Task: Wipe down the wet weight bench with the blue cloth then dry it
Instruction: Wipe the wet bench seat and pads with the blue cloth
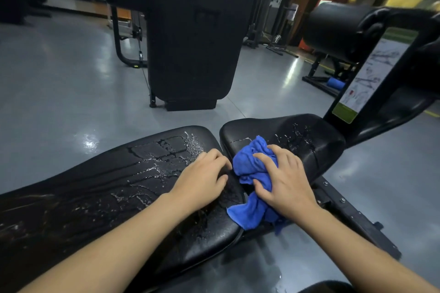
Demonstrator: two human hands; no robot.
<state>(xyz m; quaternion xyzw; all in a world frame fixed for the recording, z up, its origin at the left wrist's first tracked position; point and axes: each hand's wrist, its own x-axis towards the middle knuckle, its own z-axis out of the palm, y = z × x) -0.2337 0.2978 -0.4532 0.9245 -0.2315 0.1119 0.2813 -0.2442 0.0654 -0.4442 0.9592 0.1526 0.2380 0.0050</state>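
A black padded weight bench lies across the lower frame in two pads. The long back pad (114,188) on the left carries streaks and beads of water. The shorter seat pad (307,138) on the right is speckled with droplets. A crumpled blue cloth (252,166) sits over the gap between the pads and hangs down at the near side. My right hand (285,181) presses on the cloth with fingers curled around it. My left hand (204,176) rests flat on the wet end of the back pad, just left of the cloth, holding nothing.
A tall black weight-stack machine (190,38) stands just beyond the bench. At right rise a black roller pad (333,31) and a frame with an instruction placard (366,78). The grey glossy floor (59,90) spreads to the left. More gym equipment stands in the background.
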